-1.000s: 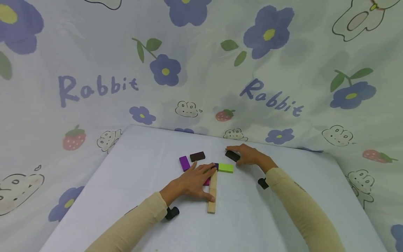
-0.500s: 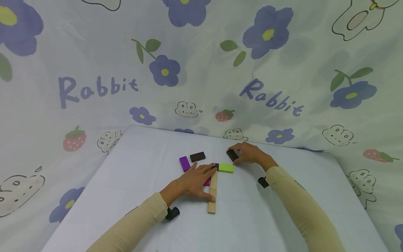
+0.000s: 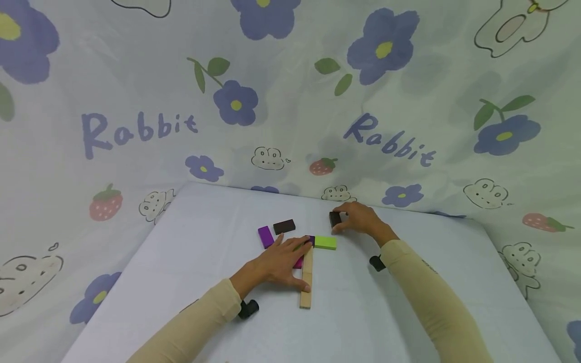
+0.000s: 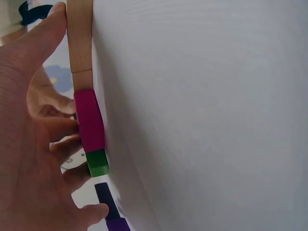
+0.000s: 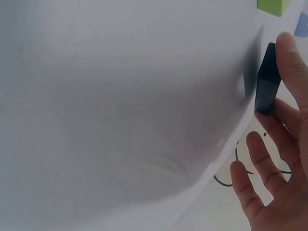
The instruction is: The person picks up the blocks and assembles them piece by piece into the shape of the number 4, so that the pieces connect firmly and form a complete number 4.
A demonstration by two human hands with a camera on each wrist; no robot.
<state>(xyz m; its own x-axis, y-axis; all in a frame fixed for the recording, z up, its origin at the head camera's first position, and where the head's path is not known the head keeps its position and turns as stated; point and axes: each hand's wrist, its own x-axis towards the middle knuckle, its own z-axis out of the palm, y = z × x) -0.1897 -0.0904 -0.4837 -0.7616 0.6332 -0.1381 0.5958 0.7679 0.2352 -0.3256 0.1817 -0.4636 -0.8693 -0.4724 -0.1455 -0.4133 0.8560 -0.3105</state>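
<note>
My left hand (image 3: pixel 281 259) lies with spread fingers over a small group of wooden blocks. Its thumb touches a light wood block (image 3: pixel 305 297), one of two end to end in a line. A magenta block (image 4: pixel 90 120) and a green block (image 4: pixel 97 163) show by its fingers in the left wrist view; from the head they are mostly covered. The index fingertip reaches a dark purple block (image 3: pixel 310 241). Farther right, my right hand (image 3: pixel 360 218) pinches a black block (image 5: pixel 267 82) by its ends between thumb and finger, its other fingers loose.
A lime green block (image 3: pixel 325 243) extends right from the dark purple one. Behind the left hand lie a purple block (image 3: pixel 266 237) and a dark brown block (image 3: pixel 284 227). A printed cloth (image 3: pixel 272 121) hangs behind the white table (image 3: pixel 363 312).
My right hand has turned the black block from a slant until it points nearly front to back, shifting slightly away from me. My left hand has stayed put.
</note>
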